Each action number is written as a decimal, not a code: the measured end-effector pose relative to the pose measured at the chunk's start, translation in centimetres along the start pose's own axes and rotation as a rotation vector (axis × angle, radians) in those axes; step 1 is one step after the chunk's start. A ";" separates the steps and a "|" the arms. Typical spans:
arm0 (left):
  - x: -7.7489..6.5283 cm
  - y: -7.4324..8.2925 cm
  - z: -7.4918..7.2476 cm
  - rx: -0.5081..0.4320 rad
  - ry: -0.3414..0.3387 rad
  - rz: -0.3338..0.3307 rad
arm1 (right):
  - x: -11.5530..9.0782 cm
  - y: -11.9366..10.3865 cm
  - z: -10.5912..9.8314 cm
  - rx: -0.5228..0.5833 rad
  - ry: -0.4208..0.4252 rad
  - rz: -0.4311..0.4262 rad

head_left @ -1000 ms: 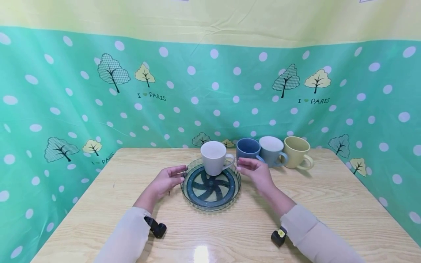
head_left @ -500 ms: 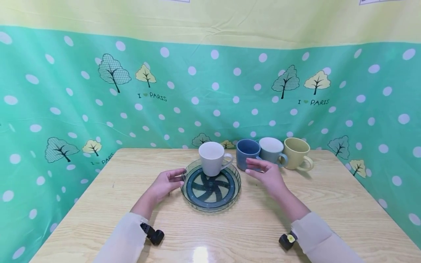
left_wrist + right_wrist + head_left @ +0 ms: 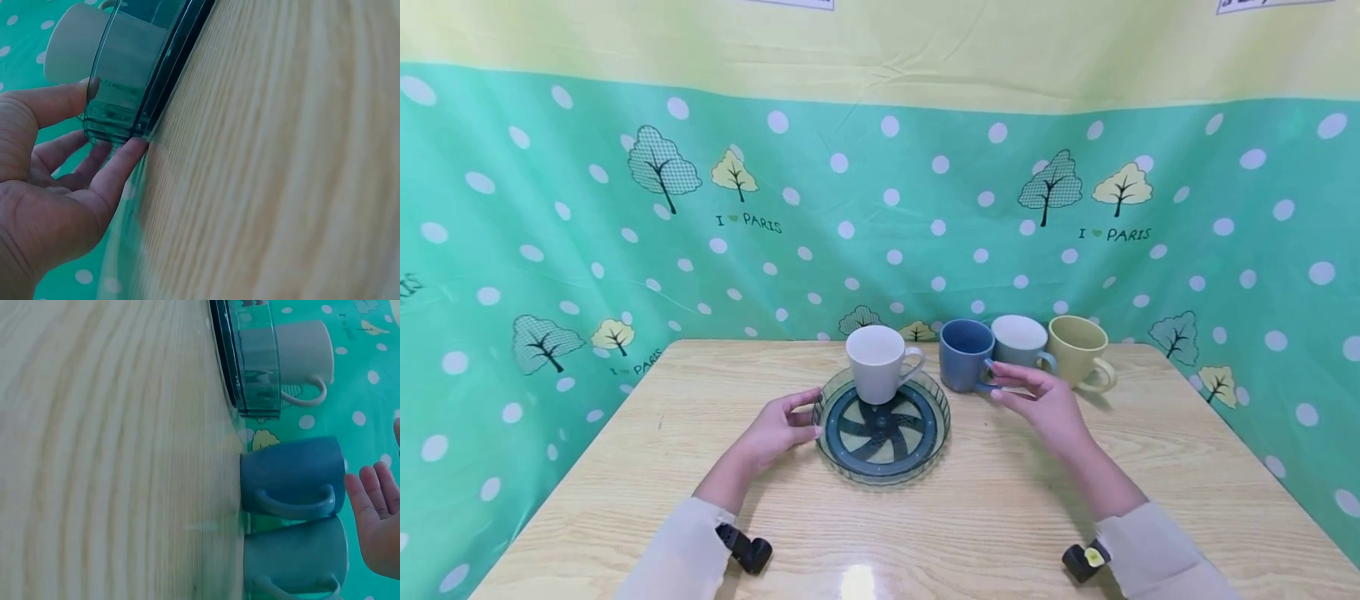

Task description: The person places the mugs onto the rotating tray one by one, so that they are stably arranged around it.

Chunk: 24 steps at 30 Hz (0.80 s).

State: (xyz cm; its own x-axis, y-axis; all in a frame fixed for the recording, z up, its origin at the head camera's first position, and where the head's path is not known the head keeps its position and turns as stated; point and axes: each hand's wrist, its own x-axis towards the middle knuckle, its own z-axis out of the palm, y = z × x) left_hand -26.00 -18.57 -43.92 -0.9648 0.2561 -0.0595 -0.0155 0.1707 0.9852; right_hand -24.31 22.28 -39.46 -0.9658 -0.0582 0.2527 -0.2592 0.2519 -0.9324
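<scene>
A round tinted-clear tray with a dark pinwheel pattern sits mid-table, a white mug upright on its far part. My left hand holds the tray's left edge. In the left wrist view, its fingers spread around the clear wall, from rim to base. On the right, my right hand hovers by the dark blue mug, its fingertips overlapping that mug's handle. The right wrist view has its extended fingers beyond the mug's rim, holding nothing.
Beside the dark blue mug, a grey-blue mug and a yellow mug complete a row at the table's back. A green dotted curtain hangs behind the wooden table.
My right hand has moved right, from beside the tray to the dark blue mug's handle. The white mug has shifted slightly left on the tray. My left hand stays at the tray's edge.
</scene>
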 end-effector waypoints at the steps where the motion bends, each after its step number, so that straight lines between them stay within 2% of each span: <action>1: -0.1 0.0 0.1 0.001 0.004 -0.003 | -0.1 0.0 -0.2 -0.004 0.003 0.002; 9: -0.4 0.4 0.2 0.052 0.006 -0.004 | -0.6 -0.7 -1.8 -0.006 -0.015 0.006; 16: -0.6 0.3 0.4 0.052 0.028 -0.018 | -1.4 -0.9 -3.2 -0.008 -0.008 -0.051; 21: -0.8 0.4 0.6 0.049 0.038 -0.008 | -1.8 -0.7 -4.5 -0.075 0.028 -0.085; 24: -0.9 0.5 0.6 0.054 0.045 -0.005 | -2.1 -0.6 -5.4 -0.137 0.073 -0.070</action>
State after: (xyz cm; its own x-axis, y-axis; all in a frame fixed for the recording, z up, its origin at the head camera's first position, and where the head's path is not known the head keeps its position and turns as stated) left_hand -25.01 -18.09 -43.50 -0.9757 0.2121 -0.0555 -0.0070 0.2229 0.9748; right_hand -22.11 27.43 -38.07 -0.9408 -0.0112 0.3387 -0.3174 0.3790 -0.8692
